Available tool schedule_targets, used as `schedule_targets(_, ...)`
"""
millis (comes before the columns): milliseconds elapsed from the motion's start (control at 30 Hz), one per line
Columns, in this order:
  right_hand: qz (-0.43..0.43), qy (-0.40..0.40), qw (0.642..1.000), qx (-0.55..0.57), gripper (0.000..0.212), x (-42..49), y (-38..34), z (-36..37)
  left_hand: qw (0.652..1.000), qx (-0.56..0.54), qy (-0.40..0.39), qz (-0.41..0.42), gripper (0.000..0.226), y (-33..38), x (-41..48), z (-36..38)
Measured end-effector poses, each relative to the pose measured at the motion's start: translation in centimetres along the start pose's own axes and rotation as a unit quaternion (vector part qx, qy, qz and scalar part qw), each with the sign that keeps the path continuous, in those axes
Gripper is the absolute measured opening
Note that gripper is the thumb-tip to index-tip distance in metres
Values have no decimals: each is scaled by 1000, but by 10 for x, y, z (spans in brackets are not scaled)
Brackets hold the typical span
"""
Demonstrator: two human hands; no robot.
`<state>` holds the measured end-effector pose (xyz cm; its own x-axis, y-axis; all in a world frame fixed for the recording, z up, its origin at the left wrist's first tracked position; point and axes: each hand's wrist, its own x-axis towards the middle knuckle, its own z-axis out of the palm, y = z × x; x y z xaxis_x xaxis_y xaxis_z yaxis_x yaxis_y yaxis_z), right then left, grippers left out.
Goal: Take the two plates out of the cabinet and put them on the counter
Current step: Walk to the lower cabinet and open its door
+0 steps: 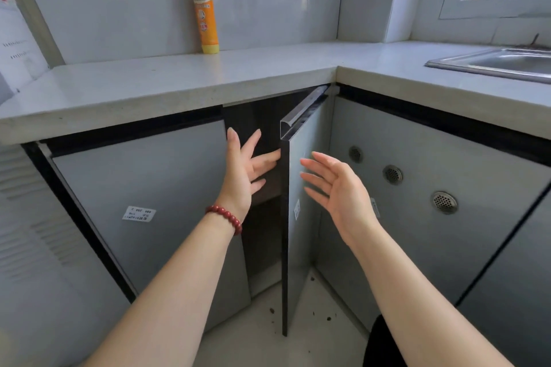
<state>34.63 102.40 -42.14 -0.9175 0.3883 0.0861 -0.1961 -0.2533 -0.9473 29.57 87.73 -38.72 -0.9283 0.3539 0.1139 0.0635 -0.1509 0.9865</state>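
A grey cabinet door [301, 182] under the corner of the white counter [179, 80] stands swung out toward me, edge on. Behind it the cabinet interior [262, 211] is dark, and no plates show in it. My left hand [244, 170], with a red bead bracelet on the wrist, is open in front of the gap, its fingertips touching the door's left edge. My right hand [334, 188] is open with fingers spread, just to the right of the door's outer face, holding nothing.
A yellow-orange detergent bottle [204, 6] stands on the counter against the tiled wall. A steel sink [501, 64] sits at the far right under a window. A closed grey door [143, 205] lies left of the gap, and a panel with round vents [444, 202] lies right.
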Motion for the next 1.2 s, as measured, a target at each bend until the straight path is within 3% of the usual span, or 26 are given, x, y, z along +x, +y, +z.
schedule_targets(233, -47, 28, 997, -46, 31, -17, -4, -30, 998, 9, -62, -3, 100, -10, -2, 19)
schedule_targets(633, -32, 37, 999, -7, 47, -30, -4, -67, 987, -4, -162, -2, 81, -27, 3, 57)
schedule_targets(1200, -56, 118, 991, -7, 44, -26, -25, -113, 969, -10, -247, -4, 75, -40, 9, 131)
